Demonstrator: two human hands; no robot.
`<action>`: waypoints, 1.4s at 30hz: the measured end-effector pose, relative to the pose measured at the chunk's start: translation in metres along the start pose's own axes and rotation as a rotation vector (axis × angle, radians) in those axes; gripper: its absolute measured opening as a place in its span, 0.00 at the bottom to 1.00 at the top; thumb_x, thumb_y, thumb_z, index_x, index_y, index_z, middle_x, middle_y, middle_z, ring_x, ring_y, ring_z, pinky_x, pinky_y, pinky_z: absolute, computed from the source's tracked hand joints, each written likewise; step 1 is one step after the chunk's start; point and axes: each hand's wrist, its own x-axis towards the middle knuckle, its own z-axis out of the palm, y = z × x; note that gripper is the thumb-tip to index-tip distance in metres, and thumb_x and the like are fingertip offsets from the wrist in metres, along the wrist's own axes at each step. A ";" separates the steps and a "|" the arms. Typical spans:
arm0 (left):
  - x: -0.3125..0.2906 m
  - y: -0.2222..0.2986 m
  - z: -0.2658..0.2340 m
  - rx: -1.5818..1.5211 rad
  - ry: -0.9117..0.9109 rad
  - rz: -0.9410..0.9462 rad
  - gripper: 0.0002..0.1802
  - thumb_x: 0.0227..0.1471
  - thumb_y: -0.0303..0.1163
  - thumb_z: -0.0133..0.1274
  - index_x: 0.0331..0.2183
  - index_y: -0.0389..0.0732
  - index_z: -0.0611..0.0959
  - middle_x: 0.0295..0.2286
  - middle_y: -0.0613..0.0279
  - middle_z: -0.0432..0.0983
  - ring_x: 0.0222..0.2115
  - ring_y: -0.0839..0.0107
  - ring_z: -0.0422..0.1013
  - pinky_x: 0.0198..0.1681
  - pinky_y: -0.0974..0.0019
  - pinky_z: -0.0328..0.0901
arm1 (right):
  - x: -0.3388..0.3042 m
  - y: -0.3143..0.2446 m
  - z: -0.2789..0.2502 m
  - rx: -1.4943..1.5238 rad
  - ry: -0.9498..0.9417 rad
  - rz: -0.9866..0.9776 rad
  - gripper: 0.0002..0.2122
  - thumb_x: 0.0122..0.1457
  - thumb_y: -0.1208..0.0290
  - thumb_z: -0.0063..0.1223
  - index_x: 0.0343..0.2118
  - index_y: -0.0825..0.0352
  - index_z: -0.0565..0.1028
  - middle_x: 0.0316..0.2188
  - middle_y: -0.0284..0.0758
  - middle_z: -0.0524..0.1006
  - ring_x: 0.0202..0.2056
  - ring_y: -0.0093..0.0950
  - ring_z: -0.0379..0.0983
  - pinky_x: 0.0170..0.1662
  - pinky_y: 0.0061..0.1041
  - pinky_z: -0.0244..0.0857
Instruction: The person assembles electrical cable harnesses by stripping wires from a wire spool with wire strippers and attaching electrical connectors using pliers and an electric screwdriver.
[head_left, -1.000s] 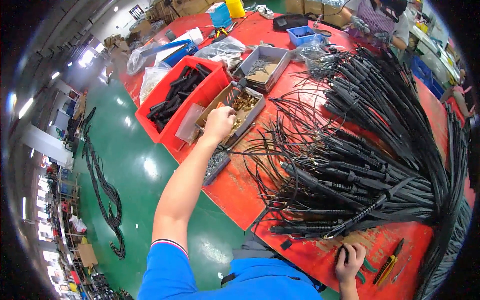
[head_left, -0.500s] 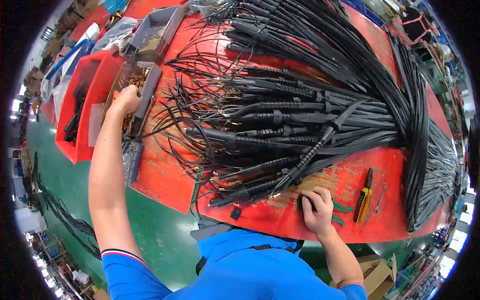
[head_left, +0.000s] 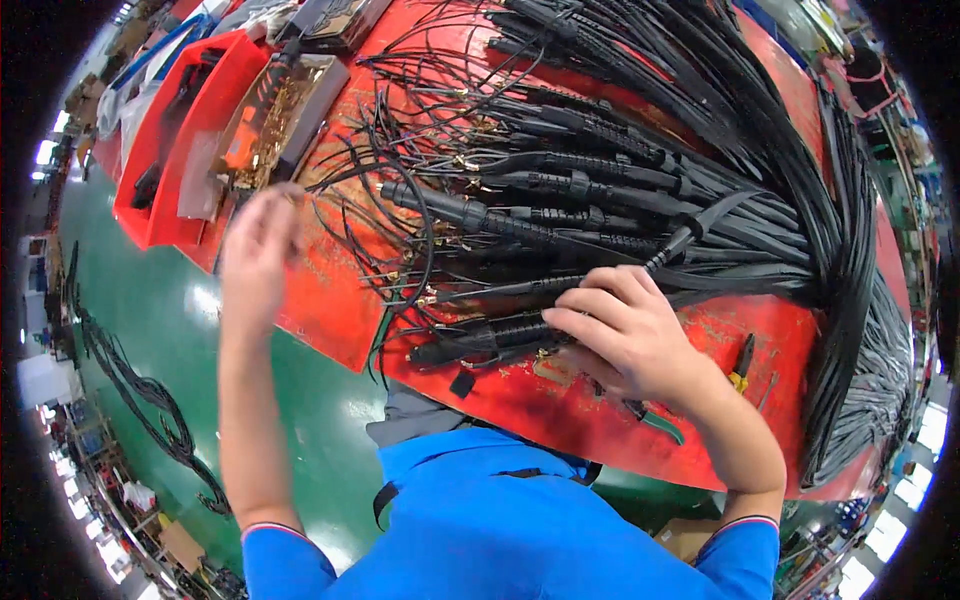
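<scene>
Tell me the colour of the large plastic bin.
The large plastic bin is red, clearest in the head view.

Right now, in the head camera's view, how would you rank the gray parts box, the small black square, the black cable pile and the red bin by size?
Largest to smallest, as they look:
1. black cable pile
2. red bin
3. gray parts box
4. small black square

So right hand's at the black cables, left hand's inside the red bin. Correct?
Not the bin part: the left hand is outside the red bin, near the close end of the box of brass parts, as the head view shows. The right hand is at the black cables, as you say.
</scene>
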 end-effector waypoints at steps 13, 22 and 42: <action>-0.185 -0.013 0.158 -1.133 -0.263 -0.649 0.11 0.65 0.30 0.57 0.47 0.36 0.80 0.35 0.55 0.83 0.32 0.69 0.80 0.36 0.68 0.76 | 0.052 0.022 -0.002 0.301 -0.541 -0.004 0.07 0.58 0.68 0.60 0.37 0.62 0.82 0.32 0.35 0.80 0.39 0.37 0.76 0.46 0.37 0.67; -0.178 -0.007 0.166 -1.201 -0.358 -0.741 0.15 0.66 0.34 0.57 0.47 0.34 0.82 0.35 0.54 0.83 0.34 0.68 0.81 0.39 0.66 0.78 | 0.050 0.024 0.002 0.315 -0.541 0.035 0.07 0.58 0.69 0.59 0.37 0.64 0.82 0.33 0.37 0.80 0.40 0.39 0.78 0.46 0.38 0.69; -0.165 0.007 0.174 -1.138 -0.340 -0.780 0.13 0.68 0.35 0.53 0.44 0.35 0.82 0.34 0.56 0.83 0.32 0.69 0.81 0.37 0.67 0.79 | 0.051 0.027 0.003 0.362 -0.544 0.051 0.07 0.57 0.68 0.59 0.35 0.64 0.81 0.30 0.37 0.78 0.38 0.40 0.77 0.45 0.40 0.70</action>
